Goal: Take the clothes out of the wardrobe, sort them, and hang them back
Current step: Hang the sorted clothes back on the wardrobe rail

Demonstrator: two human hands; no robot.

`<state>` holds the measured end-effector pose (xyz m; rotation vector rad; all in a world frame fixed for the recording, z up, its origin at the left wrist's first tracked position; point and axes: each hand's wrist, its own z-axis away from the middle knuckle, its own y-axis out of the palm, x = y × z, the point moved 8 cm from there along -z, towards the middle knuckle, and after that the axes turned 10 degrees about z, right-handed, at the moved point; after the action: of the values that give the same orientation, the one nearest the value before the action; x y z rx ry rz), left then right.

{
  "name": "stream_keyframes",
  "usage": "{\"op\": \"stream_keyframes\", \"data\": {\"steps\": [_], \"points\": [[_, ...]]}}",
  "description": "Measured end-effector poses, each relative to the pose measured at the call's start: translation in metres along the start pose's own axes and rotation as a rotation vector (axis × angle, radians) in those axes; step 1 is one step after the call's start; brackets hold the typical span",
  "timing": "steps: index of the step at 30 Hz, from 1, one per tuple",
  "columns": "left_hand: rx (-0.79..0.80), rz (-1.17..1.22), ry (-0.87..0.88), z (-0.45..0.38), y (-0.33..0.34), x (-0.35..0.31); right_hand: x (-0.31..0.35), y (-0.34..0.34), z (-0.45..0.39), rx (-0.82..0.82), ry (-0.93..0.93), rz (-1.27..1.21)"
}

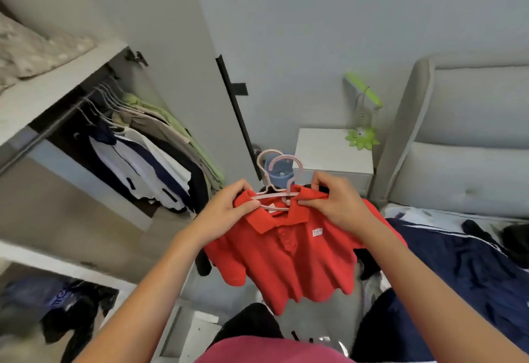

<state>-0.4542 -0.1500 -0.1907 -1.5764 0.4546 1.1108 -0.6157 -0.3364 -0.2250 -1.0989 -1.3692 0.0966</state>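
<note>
A small red polo shirt (289, 251) hangs in front of me on pink hangers (279, 173), whose two hooks stick up above the collar. My left hand (229, 205) grips the shirt's left shoulder and the hanger arm. My right hand (335, 202) pinches the right shoulder and collar. A dark garment shows behind the red shirt. The open wardrobe (94, 56) is at the left, with several shirts (151, 150) hanging on its rail.
The wardrobe door (183, 47) with a black handle (237, 110) stands open ahead. A white nightstand (335, 156) carries a green lamp (362, 133). The bed (469, 168) at the right holds a navy garment (458, 271). Dark clothes (71, 311) fill a lower shelf.
</note>
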Motion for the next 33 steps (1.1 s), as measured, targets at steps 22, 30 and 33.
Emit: {"op": "stream_keyframes", "data": {"steps": [22, 30, 33], "points": [[-0.79, 0.113, -0.404, 0.039, -0.196, 0.183, 0.15, 0.257, -0.27, 0.515, -0.231, 0.021], [-0.962, 0.145, -0.476, 0.05, -0.226, 0.207, 0.201, 0.327, -0.329, 0.707, -0.378, 0.034], [-1.031, 0.143, -0.545, 0.053, -0.242, 0.221, 0.218, 0.354, -0.344, 0.763, -0.464, 0.005]]}}
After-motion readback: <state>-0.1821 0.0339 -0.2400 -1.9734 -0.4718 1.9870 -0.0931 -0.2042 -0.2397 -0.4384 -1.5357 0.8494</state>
